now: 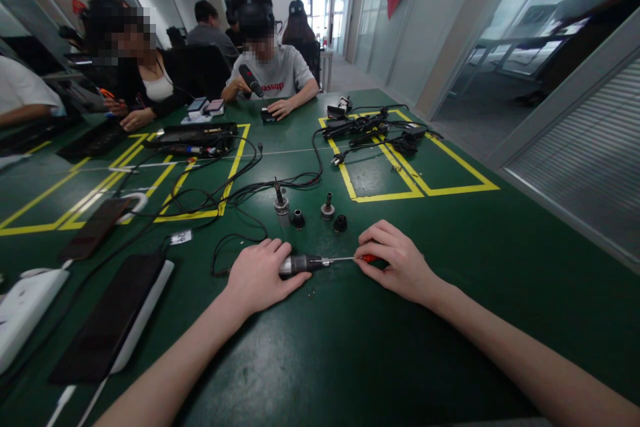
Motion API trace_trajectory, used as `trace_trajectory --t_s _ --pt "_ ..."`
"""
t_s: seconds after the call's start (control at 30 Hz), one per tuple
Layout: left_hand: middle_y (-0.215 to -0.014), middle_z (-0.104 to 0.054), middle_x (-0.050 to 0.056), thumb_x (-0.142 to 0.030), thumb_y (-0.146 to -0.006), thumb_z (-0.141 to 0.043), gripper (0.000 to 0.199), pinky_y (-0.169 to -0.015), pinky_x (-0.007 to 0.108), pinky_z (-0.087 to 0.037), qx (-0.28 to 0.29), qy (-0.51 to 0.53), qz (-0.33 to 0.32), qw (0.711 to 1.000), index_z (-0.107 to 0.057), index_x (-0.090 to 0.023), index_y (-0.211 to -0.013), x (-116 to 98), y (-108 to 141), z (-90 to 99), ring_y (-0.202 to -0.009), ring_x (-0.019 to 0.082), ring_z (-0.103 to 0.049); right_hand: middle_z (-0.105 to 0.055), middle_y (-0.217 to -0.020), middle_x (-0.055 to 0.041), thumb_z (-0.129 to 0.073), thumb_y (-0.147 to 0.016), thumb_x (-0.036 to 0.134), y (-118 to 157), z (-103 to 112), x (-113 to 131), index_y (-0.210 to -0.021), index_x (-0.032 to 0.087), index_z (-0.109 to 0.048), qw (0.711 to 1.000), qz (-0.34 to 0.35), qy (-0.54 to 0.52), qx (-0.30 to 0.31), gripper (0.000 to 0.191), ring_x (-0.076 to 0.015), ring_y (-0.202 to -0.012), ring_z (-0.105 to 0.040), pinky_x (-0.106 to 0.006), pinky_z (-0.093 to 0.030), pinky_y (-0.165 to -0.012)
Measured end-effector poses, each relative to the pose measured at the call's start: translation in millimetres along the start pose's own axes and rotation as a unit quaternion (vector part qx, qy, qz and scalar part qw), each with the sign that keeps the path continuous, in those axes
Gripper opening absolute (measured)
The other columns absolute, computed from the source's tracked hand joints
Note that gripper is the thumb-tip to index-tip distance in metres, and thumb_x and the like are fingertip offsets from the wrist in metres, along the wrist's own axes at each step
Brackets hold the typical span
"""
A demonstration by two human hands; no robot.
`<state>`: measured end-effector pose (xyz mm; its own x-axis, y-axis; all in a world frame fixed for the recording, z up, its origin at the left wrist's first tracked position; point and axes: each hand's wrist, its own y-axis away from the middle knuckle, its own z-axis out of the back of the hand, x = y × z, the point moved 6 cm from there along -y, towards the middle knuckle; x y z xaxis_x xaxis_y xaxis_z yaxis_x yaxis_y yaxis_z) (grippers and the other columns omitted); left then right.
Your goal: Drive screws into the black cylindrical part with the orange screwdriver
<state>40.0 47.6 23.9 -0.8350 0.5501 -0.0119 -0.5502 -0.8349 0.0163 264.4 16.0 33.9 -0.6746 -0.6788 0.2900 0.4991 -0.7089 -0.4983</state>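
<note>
Hands (pixel 259 275) (pixel 397 261) hold a cylindrical tool (pixel 303 264), left, and a red-handled screwdriver (pixel 343 259), right.

Two bare hands noted. Left hand (pixel 259 278): back and thumb seen uncovered, skin surface smooth, fingers slim. Right hand (pixel 400 265): likewise uncovered; slender fingers and thumb made out. Left forearm (pixel 187 355) and right forearm (pixel 520 353): both bared from the wrist to where they are cut off by the frame; narrow wrists, gradual widening observed toward the elbows. Fingernails too small to be judged.
</note>
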Motion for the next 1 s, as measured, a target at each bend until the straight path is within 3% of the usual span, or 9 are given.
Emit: trace_trajectory --t_s 0.27,0.53,0.67,0.83,1.0 --pt "-0.093 -0.072 0.007 -0.064 -0.095 -0.059 0.043 -0.074 0.036 -0.053 -0.003 -0.005 -0.001 1.000 -0.063 -0.021 -0.092 -0.4 0.1 0.2 -0.090 0.027 -0.070 -0.072 -0.090 -0.0097 -0.066 -0.091 0.010 -0.1 -0.2 1.9 -0.083 0.019 -0.072 1.000 -0.001 0.007 -0.023 0.013 -0.0247 -0.086 -0.063 -0.037 -0.055 -0.070" --pt "-0.093 -0.073 0.008 -0.064 -0.095 -0.059 0.044 -0.073 0.037 -0.053 -0.004 0.003 -0.001 1.000 -0.062 -0.021 -0.090 0.1 -0.2 0.4 -0.089 0.028 -0.070 -0.072 -0.089 -0.0092 -0.064 -0.093 0.011 1.1 -6.4 -1.3 -0.084 0.019 -0.072 1.000 -0.010 -0.008 -0.001 0.014 -0.0246 -0.085 -0.063 -0.038 -0.056 -0.070" --pt "-0.092 -0.072 0.007 -0.064 -0.094 -0.060 0.043 -0.072 0.037 -0.052 -0.012 0.013 -0.001 1.000 -0.062 -0.021 -0.089 0.4 0.2 0.0 -0.089 0.028 -0.070 -0.074 -0.096 -0.0100 -0.070 -0.091 0.019 0.5 -5.0 -3.8 -0.096 0.020 -0.075 0.999 -0.018 -0.026 0.024 0.007 -0.0264 -0.089 -0.065 -0.040 -0.058 -0.073" --pt "-0.093 -0.073 0.007 -0.065 -0.094 -0.059 0.044 -0.072 0.035 -0.053 -0.007 0.005 0.000 1.000 -0.062 -0.021 -0.090 1.0 0.3 -0.9 -0.089 0.026 -0.070 -0.072 -0.110 -0.0110 -0.079 -0.082 0.026 4.3 10.5 -21.4 -0.111 0.022 -0.074 0.996 -0.050 -0.045 0.059 0.030 -0.0294 -0.099 -0.067 -0.046 -0.059 -0.084" --pt "-0.094 -0.073 0.007 -0.065 -0.094 -0.059 0.044 -0.072 0.036 -0.052 0.000 0.008 -0.001 1.000 -0.062 -0.021 -0.090 0.7 0.1 -0.5 -0.090 0.027 -0.070 -0.071 -0.106 -0.0095 -0.076 -0.086 0.025 11.3 16.5 -38.7 -0.091 0.023 -0.074 0.989 -0.062 -0.084 0.102 0.005 -0.0275 -0.099 -0.066 -0.045 -0.057 -0.085"
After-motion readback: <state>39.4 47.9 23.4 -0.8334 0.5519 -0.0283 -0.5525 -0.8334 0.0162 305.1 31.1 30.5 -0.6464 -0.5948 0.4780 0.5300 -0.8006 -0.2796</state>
